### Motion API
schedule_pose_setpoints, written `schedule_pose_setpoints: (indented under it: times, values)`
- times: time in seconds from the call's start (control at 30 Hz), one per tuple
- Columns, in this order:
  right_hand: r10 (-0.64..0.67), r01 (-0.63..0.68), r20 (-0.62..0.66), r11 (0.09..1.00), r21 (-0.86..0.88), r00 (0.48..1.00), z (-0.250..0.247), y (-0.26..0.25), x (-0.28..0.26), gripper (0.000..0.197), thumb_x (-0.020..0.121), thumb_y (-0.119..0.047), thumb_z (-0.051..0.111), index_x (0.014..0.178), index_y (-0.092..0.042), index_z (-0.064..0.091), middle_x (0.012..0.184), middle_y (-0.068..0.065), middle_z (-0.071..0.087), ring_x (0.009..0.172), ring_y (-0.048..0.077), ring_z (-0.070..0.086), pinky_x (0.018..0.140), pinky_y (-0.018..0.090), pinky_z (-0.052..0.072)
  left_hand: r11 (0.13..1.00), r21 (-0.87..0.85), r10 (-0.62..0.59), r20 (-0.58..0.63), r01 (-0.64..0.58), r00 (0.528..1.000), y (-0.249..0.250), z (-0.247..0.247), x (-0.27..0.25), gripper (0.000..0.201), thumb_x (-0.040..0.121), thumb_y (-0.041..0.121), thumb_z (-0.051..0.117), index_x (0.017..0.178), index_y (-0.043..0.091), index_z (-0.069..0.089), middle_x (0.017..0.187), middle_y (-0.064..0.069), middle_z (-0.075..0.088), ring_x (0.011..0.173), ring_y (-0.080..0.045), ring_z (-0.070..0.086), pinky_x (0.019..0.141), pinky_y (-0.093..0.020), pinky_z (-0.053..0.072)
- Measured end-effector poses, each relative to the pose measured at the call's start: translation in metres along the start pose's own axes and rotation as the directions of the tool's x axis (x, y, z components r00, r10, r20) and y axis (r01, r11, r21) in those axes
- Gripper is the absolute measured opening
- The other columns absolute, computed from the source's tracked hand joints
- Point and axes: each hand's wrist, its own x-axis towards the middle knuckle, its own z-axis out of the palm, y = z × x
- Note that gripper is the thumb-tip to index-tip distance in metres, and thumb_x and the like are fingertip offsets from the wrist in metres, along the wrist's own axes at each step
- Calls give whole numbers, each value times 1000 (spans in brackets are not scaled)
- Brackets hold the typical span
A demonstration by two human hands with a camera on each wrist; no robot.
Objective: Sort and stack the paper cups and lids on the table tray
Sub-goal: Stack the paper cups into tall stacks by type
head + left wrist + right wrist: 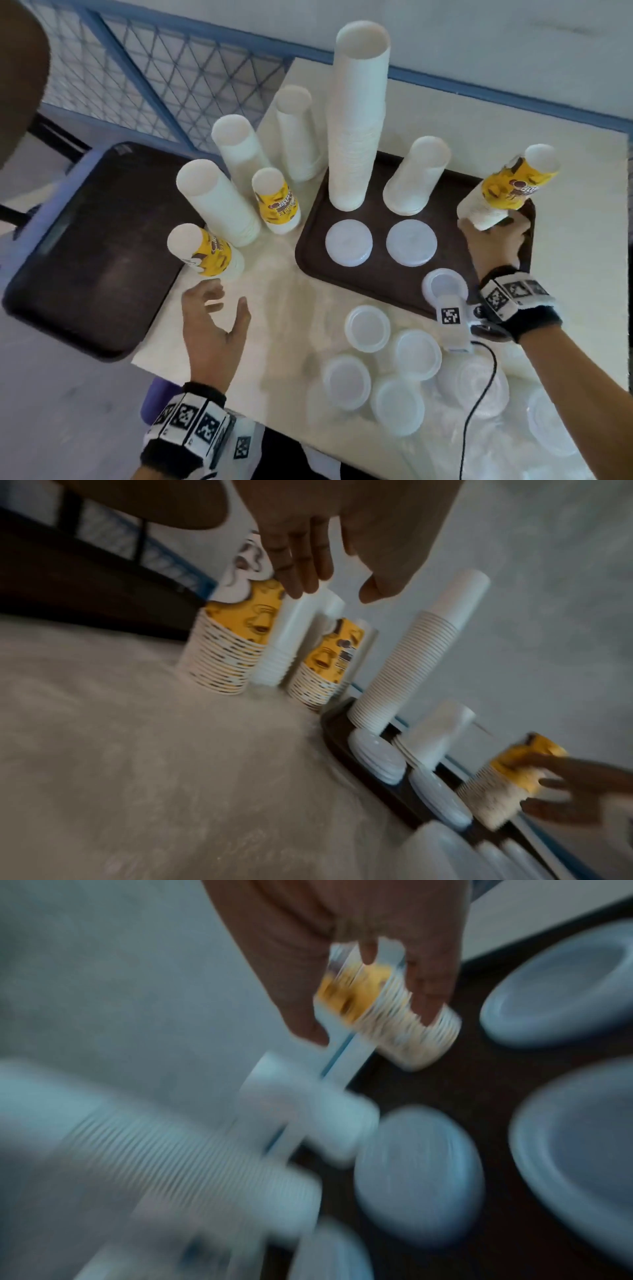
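A brown tray [310, 260] holds a tall white cup stack [356, 130], a shorter white stack [414, 178] and two lid piles [348, 242] [411, 242]. My right hand [493, 228] grips the base of a tilted yellow printed cup stack [507, 186] at the tray's right end; in the blurred right wrist view the fingers [431, 988] curl round that stack [387, 1010]. My left hand [227, 298] hovers with fingers spread, holding nothing, just in front of another yellow stack [210, 253] that stands off the tray. The left wrist view shows the fingertips [301, 582] near that stack [232, 637].
Left of the tray stand three white stacks [219, 202] [239, 150] [298, 133] and a yellow one [277, 202]. Several loose lids [366, 329] lie at the near right, one [445, 284] on the tray's edge. A black cable [479, 394] crosses them. A dark seat [85, 246] adjoins the table's left edge.
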Motion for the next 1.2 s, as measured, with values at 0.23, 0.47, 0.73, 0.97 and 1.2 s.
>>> schedule_pose_setpoints:
  times: [0.23,0.47,0.73,0.97,1.2]
  values:
    - [-431,390,458,902,185,777,100,-41,-127,44,74,-10,75,110,-16,52,98,8,58,84,13,55,73,19,49,928,-118,-364,-80,354,928,-42,-13,28,84,68,6,79,135,14,29,114,-5,39,96,-18,47,77,-26,45]
    - [-260,330,545,943,-33,797,205,-70,-139,97,64,-26,83,140,-10,25,135,11,49,125,27,47,101,34,37,899,-108,-417,87,425,905,-69,1,64,91,63,13,84,137,13,30,126,-2,44,112,-16,48,96,-33,43]
    - [-163,259,515,959,-119,842,234,-67,-127,86,66,-26,82,136,-14,32,131,7,55,122,28,51,97,30,39,888,17,-451,220,459,865,-83,8,86,78,63,24,84,126,23,39,123,3,59,113,-17,56,91,-24,39]
    - [-164,251,481,960,-121,861,247,-64,-122,79,66,-29,81,132,-15,40,127,9,57,120,29,52,97,31,41,860,88,-508,224,502,831,-86,12,92,79,63,27,83,124,16,35,121,-1,59,112,-24,56,84,-24,38]
    - [-200,270,490,960,-76,849,242,-60,-125,77,64,-27,83,129,-17,43,123,5,60,116,26,55,94,28,42,882,84,-470,236,464,850,-88,12,93,80,63,30,83,128,24,36,119,4,61,112,-21,56,85,-22,36]
